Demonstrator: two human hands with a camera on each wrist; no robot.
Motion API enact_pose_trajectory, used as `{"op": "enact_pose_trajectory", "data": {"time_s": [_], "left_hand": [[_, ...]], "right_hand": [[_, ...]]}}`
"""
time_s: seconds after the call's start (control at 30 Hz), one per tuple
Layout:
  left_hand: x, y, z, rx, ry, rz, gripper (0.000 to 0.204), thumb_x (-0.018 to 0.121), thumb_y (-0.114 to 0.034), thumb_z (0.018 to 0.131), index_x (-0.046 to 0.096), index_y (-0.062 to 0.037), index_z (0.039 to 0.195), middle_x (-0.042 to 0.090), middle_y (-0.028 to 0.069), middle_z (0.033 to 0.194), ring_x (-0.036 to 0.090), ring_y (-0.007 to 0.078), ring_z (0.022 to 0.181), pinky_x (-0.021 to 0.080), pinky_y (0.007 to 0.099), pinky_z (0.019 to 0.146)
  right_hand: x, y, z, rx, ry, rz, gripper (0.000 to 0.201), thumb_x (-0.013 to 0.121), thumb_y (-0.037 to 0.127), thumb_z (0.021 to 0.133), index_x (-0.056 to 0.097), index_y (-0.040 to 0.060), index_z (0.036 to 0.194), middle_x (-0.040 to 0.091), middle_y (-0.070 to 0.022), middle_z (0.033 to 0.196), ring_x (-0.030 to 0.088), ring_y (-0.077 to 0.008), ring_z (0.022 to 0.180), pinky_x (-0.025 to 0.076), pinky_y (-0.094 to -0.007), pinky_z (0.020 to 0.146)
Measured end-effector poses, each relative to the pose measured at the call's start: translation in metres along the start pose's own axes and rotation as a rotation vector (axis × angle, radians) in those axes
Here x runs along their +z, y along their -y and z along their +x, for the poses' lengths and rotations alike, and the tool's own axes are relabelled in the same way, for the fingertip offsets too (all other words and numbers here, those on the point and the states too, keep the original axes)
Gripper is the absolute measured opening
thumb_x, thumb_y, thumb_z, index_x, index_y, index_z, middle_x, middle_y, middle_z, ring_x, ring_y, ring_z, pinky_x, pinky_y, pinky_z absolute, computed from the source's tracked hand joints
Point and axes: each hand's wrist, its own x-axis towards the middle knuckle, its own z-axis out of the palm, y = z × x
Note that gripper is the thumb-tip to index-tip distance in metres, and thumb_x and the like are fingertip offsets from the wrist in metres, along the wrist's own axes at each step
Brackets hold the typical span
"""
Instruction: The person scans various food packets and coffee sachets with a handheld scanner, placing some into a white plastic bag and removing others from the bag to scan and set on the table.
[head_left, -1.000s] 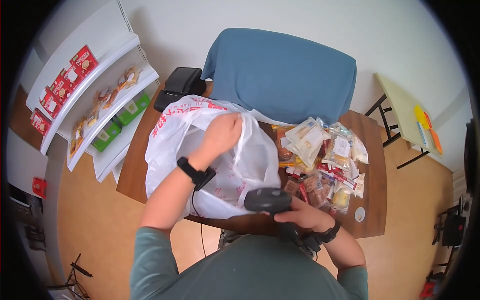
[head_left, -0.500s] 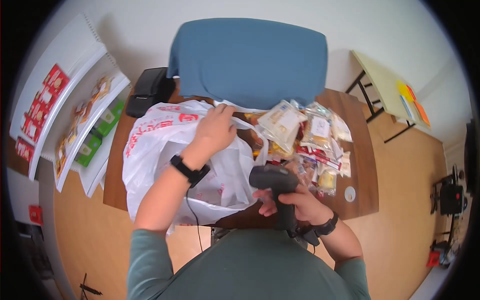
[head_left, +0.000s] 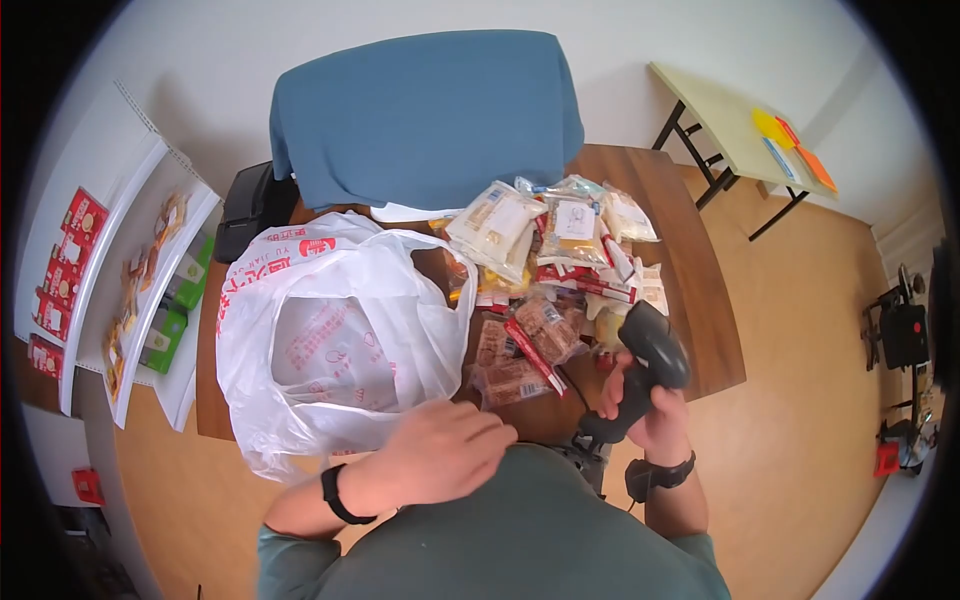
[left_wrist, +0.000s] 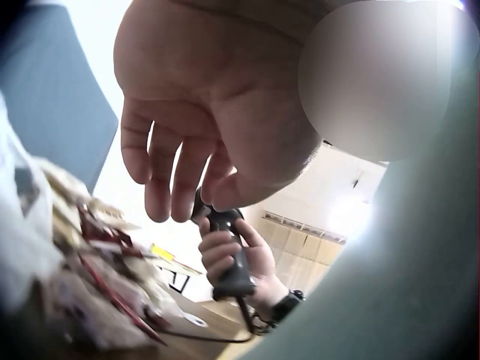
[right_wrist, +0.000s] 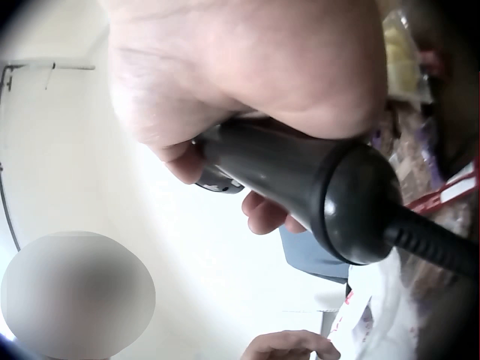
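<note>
We clasped a black plastic handheld scanner (head_left: 656, 342) by its grey-black handle (left_wrist: 234, 276) in our right hand (head_left: 662, 428), probably for aim, beside heaped clear-wrapped packets (head_left: 548, 326); our left hand (head_left: 448, 450), fingers relaxed and empty, hung near a white plastic bag (head_left: 422, 318), seemingly gaping for access.

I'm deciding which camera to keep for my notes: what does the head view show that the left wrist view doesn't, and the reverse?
Only the head view shows the white shelf unit with red cardboard boxes, and the black boxy device.

Only the left wrist view shows the palm side of the left hand and a bright white glare.

Both show the right hand gripping a black pistol-shaped scanner, the clear-wrapped food packs, the white plastic bag and the blue draped cloth.
</note>
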Motion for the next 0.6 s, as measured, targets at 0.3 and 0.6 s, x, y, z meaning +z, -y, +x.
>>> {"op": "enact_pose_trajectory", "data": {"time_s": [0.3, 0.6], "left_hand": [[0.086, 0.010, 0.052, 0.010, -0.017, 0.116, 0.034, 0.070, -0.009, 0.077, 0.064, -0.0063, 0.110, 0.061, 0.0078, 0.118, 0.057, 0.0282, 0.114, 0.047, 0.0417, 0.093], [0.136, 0.057, 0.105, 0.037, 0.035, 0.628, 0.052, 0.068, -0.015, 0.081, 0.055, -0.0139, 0.131, 0.055, 0.0036, 0.131, 0.045, 0.0284, 0.134, 0.033, 0.0537, 0.112]], "right_hand": [[-0.031, -0.026, -0.054, 0.030, 0.018, -0.314, 0.067, 0.072, 0.052, 0.087, 0.049, 0.0046, 0.128, 0.058, -0.0054, 0.079, 0.057, -0.0170, 0.072, 0.045, -0.0330, 0.073], [-0.051, -0.030, -0.069, -0.121, -0.049, -0.214, 0.057, 0.072, 0.043, 0.089, 0.053, 0.0044, 0.125, 0.060, -0.0079, 0.082, 0.059, -0.0187, 0.074, 0.046, -0.0350, 0.074]]}}
